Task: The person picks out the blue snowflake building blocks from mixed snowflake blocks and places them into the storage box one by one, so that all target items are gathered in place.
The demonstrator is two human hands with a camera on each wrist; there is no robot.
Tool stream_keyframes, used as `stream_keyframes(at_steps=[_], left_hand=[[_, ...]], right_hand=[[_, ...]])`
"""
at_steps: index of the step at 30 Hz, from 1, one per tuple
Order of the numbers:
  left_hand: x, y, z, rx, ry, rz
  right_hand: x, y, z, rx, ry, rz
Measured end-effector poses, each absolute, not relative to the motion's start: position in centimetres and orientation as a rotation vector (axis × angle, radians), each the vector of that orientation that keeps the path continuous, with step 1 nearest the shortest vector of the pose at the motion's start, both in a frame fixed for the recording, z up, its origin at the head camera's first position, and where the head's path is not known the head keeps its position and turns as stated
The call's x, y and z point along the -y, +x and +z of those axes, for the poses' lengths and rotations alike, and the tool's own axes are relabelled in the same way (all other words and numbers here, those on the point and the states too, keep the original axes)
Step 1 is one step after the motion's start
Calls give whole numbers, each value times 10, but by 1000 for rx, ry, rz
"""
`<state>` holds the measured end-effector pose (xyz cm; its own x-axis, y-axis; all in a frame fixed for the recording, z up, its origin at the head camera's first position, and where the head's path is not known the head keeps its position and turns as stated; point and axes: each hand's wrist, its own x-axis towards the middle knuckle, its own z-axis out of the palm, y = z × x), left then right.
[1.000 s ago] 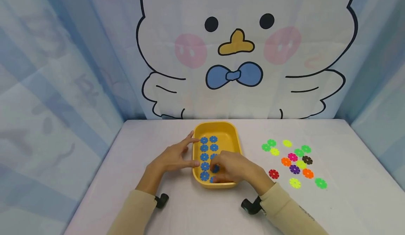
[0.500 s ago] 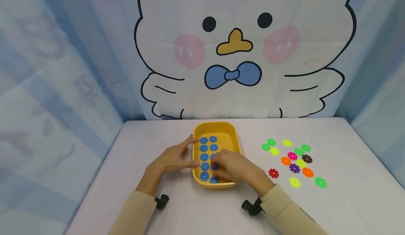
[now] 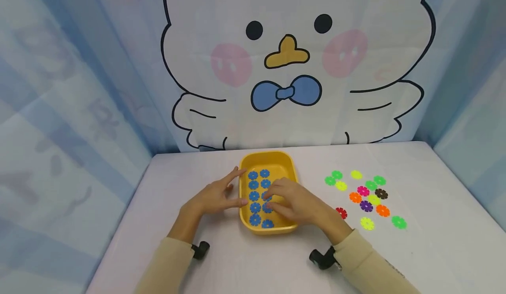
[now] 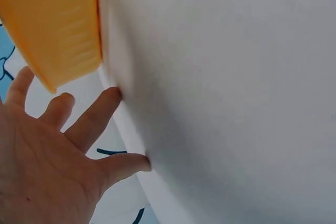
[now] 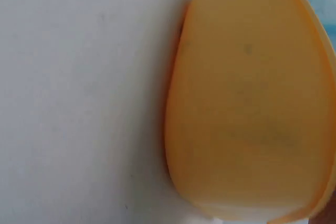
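Two columns of blue flower-shaped discs [image 3: 253, 196] lie along the left side of a yellow tray [image 3: 284, 168]. At the tray's left rim, my left hand [image 3: 213, 198] rests its index finger and thumb; the left wrist view shows its fingers spread beside the tray's outer wall [image 4: 58, 30]. My right hand [image 3: 296, 202] reaches over the right rim, with thumb and fingers apart right over the right column, overlapping some discs there. No disc shows between its fingers. In the right wrist view the yellow wall [image 5: 247, 103] hides nearly all of this hand.
Right of the tray lie several loose flower discs: green [image 3: 399, 222], yellow [image 3: 367, 223], orange [image 3: 382, 210], purple [image 3: 366, 206], pink [image 3: 363, 191], dark brown [image 3: 381, 193] and red [image 3: 341, 213]. The white table [image 3: 253, 263] ends at a curtain [image 3: 288, 122] with a cartoon face.
My right hand's fingers have spread and moved slightly up from the front of the right column, uncovering the lowest blue disc. The left hand keeps its place. The head view has shifted slightly.
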<state>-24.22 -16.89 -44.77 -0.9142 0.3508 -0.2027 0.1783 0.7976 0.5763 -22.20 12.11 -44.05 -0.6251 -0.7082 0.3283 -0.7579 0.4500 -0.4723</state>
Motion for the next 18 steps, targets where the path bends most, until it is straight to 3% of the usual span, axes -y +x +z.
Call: stream_keyframes(at_steps=[9, 18], left_hand=[[174, -244, -432, -2666, 435, 933], [180, -233, -404, -2816, 551, 807]], right_hand=[[-163, -220, -423, 2640, 1058, 897], [-200, -211, -436, 2731, 859, 792]])
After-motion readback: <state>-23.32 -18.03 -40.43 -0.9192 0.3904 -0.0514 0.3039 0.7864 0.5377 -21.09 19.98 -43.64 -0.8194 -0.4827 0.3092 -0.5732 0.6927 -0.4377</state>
